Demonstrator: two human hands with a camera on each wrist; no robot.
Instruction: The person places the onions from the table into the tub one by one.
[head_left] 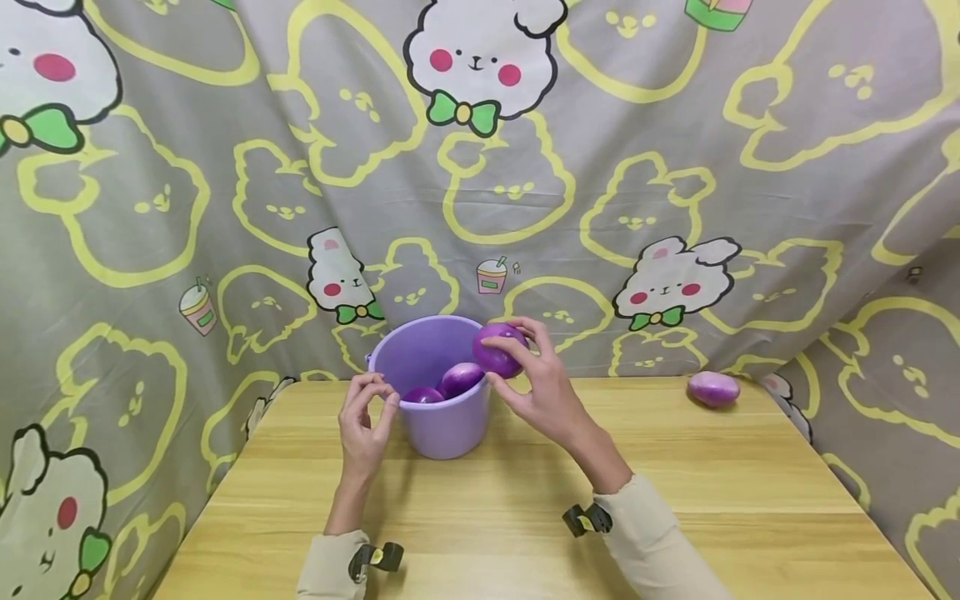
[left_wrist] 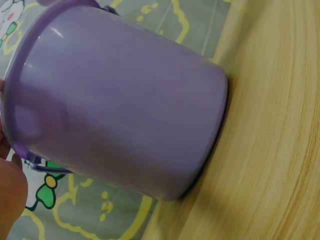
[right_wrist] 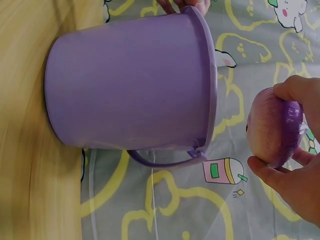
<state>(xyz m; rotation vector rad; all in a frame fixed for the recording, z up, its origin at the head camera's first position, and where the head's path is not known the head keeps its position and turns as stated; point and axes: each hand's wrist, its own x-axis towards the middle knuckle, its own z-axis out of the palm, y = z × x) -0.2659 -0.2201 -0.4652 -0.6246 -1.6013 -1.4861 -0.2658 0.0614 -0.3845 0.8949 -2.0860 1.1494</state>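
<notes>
A purple bucket (head_left: 447,429) stands upright on the wooden table, its mouth facing up. My left hand (head_left: 363,429) pinches the left part of its rim between thumb and fingers. In my right hand (head_left: 551,396) is a glossy red onion (head_left: 498,348), held by thumb and fingertips just outside and above the rim's right side. The right wrist view shows this onion (right_wrist: 272,127) apart from the bucket, with a pale side towards it. Two more onions lie inside: one (head_left: 462,379) towards the right, another (head_left: 422,396) partly hidden by the front rim.
Another purple onion (head_left: 714,389) lies near the table's back right corner. A patterned grey curtain (head_left: 517,200) hangs behind and along both sides of the table (head_left: 697,500). The bucket's handle (right_wrist: 165,164) hangs down behind it.
</notes>
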